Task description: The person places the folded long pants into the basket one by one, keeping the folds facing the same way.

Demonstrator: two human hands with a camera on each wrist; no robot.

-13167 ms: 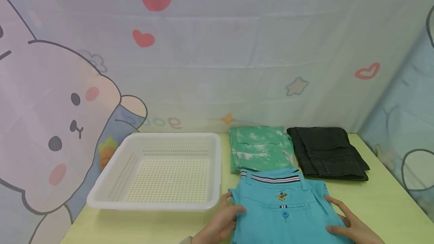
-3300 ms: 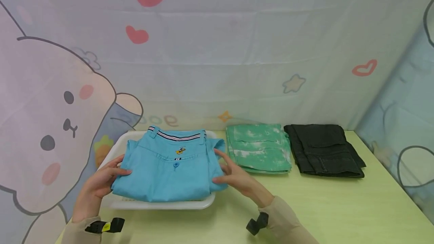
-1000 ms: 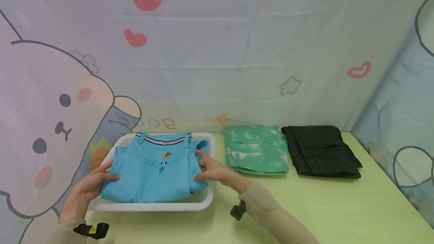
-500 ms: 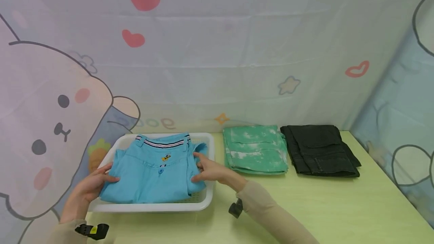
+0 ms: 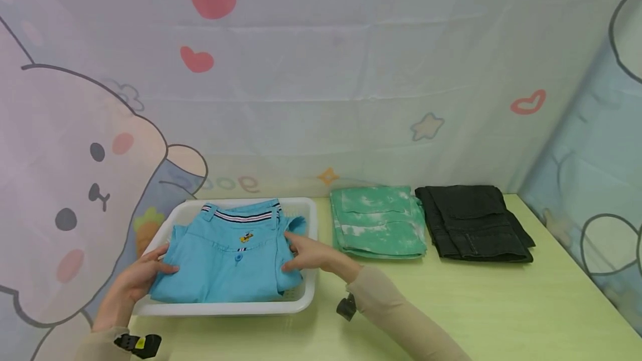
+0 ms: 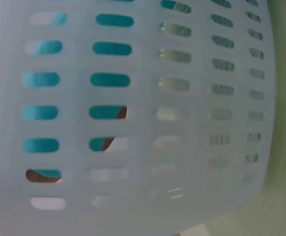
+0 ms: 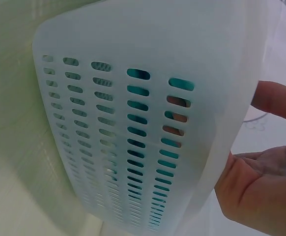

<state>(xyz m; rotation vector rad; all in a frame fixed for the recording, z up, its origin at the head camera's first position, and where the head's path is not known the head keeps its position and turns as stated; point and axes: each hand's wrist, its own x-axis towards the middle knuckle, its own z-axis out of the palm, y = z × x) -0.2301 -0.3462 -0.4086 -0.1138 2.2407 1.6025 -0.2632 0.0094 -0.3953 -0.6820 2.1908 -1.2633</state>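
The folded light-blue pants (image 5: 220, 272), with a striped waistband and a buttoned back pocket, lie within the white plastic basket (image 5: 236, 309). At their left edge my left hand (image 5: 137, 277) holds the cloth, thumb on top and fingers partly hidden at the side. My right hand (image 5: 313, 253) pinches the right edge, its thumb and index finger showing on the cloth. Blue cloth and bits of fingers show through the slots of the basket wall (image 6: 143, 157) in the left wrist view. In the right wrist view the right hand (image 7: 266, 172) reaches over the basket rim (image 7: 231, 132).
Right of the basket lie folded green-and-white pants (image 5: 378, 222), and beside them folded black pants (image 5: 476, 224). All stand on a pale green table (image 5: 426, 294). A printed curtain (image 5: 321, 71) hangs behind the table's far edge.
The blue pants were on the table in front of the green ones; both hands have carried them left and lowered them into the basket. Over the last half second hardly anything has moved.
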